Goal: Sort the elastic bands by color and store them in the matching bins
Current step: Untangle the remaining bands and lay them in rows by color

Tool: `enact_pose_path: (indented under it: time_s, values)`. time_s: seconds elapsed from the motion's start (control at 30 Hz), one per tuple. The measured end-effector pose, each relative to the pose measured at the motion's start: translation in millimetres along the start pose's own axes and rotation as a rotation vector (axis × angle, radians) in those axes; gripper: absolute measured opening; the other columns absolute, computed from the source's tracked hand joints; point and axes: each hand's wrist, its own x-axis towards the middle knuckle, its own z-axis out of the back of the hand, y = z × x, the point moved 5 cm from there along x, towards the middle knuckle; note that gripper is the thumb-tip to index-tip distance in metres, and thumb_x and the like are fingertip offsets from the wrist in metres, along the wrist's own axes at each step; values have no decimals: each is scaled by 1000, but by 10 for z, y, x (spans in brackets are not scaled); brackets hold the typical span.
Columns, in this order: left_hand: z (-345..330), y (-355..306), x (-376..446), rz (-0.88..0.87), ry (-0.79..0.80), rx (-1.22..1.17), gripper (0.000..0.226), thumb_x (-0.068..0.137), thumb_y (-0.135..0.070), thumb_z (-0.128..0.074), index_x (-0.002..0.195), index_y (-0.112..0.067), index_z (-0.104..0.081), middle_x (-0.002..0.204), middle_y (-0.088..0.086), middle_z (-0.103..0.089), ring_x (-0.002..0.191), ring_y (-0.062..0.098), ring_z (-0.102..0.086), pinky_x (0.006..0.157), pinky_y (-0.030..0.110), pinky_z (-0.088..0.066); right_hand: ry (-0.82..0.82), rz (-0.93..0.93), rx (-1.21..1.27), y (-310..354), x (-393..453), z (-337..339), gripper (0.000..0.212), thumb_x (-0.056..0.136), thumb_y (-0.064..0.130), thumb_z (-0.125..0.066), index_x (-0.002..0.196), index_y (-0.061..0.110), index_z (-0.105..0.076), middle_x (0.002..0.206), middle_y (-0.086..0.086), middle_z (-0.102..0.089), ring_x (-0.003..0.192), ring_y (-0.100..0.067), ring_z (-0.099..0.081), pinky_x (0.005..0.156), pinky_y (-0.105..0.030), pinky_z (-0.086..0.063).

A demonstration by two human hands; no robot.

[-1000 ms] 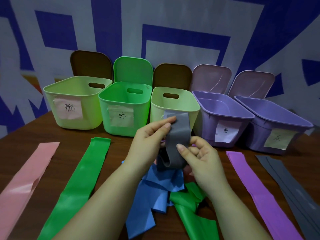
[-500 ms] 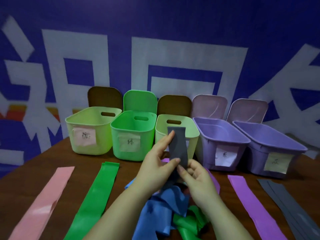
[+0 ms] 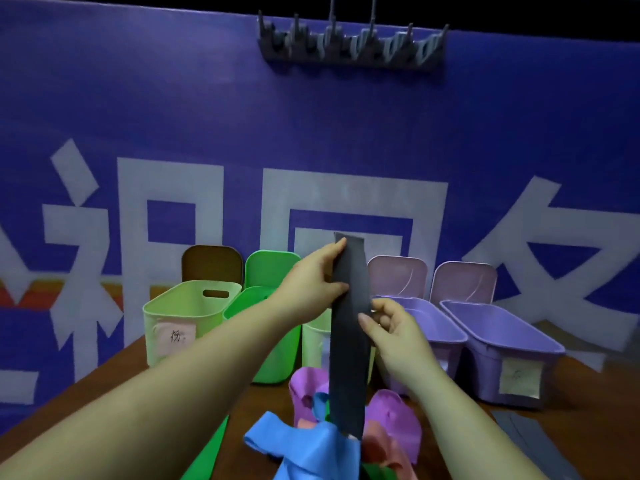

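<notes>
Both my hands, left (image 3: 311,282) and right (image 3: 394,332), pinch the grey band (image 3: 348,334) upright; its tail, touching the tangled pile (image 3: 311,441), may drag others along.

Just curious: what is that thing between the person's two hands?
In the head view, a gray elastic band hangs upright between the left hand and right hand; both pinch it above the tangled pile.

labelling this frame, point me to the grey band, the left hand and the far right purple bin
grey band (image 3: 347,358): head view, middle of the hanging strip
left hand (image 3: 308,284): head view, back of the hand
far right purple bin (image 3: 485,362): head view, its front wall
</notes>
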Motion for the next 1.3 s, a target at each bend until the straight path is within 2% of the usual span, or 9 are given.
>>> enact_pose_path:
  time_s: [0.2, 0.4, 0.47, 0.63, 0.77, 0.83, 0.97, 1.13, 1.3]
  values:
    - [109, -119, -34, 88, -11, -251, 72, 87, 5, -60, 146, -25, -32, 100, 7, -62, 63, 5, -62, 57, 18, -54, 112, -30, 37, 124, -290, -63, 65, 89, -2, -58, 133, 40, -35, 112, -4, -66, 97, -15, -67, 83, -27, -53]
    - [205, -104, -88, 130, -79, -252, 73, 87, 3, -61, 146, -28, -31, 87, -13, -55, 79, 18, -62, 59, 19, -56, 209, -103, -46, 51, -650, -144, 78, 92, -5, -51, 126, 61, -26, 129, 0, -53, 108, -12, -63, 93, -33, -52]
    - [221, -84, -133, 139, -82, -255, 73, 87, 4, -60, 146, -27, -31, 96, -13, -58, 75, 14, -61, 58, 17, -56, 268, -114, -28, -2, -765, -155, 70, 93, -10, -46, 125, 51, -37, 132, 3, -55, 113, -4, -58, 97, -26, -48]
    - [117, -39, -217, 156, -118, -271, 72, 88, 3, -59, 147, -23, -29, 149, -1, -36, 77, 4, -57, 59, 15, -55, 370, -208, -56, -146, -1113, -147, 54, 89, -9, -54, 130, 25, -50, 106, 6, -66, 83, -8, -64, 68, -15, -50]
    - [-111, 13, -230, 163, -114, -291, 71, 89, 3, -58, 148, -19, -27, 127, -6, -44, 81, 5, -55, 60, 19, -56, 239, -269, 3, -256, -1248, 97, 46, 82, -13, -60, 119, 15, -58, 96, 1, -68, 73, 2, -66, 57, -10, -48]
    - [-247, 67, -227, 179, -96, -295, 72, 88, 6, -58, 148, -17, -26, 118, -7, -43, 89, 13, -56, 67, 27, -56, 182, -276, 4, -312, -1308, 283, 47, 82, -14, -59, 114, 20, -61, 105, -3, -69, 85, -4, -67, 70, -16, -52]
    - [-586, 221, -235, 201, -56, -234, 75, 84, 7, -60, 148, -13, -27, 143, 2, -42, 105, 18, -56, 81, 35, -57, 91, -309, -16, -399, -1497, 790, 50, 84, -17, -53, 119, 18, -60, 109, 6, -68, 93, -4, -66, 80, -17, -52]
    - [-1342, 275, -318, 194, 64, -163, 75, 84, -1, -65, 148, -15, -27, 140, 6, -47, 78, 16, -59, 58, 16, -54, -103, -384, -75, -584, -1979, 1504, 48, 88, -9, -54, 108, 33, -66, 116, 15, -64, 104, -3, -64, 85, -19, -53]
    - [-2261, 166, -326, 27, 224, -16, 79, 84, -21, -67, 149, -14, -24, 153, 1, -30, 123, 34, -50, 102, 36, -42, -300, -382, -478, -610, -2372, 2104, 46, 90, -6, -53, 111, 34, -63, 116, 14, -60, 104, -19, -63, 79, -21, -52]
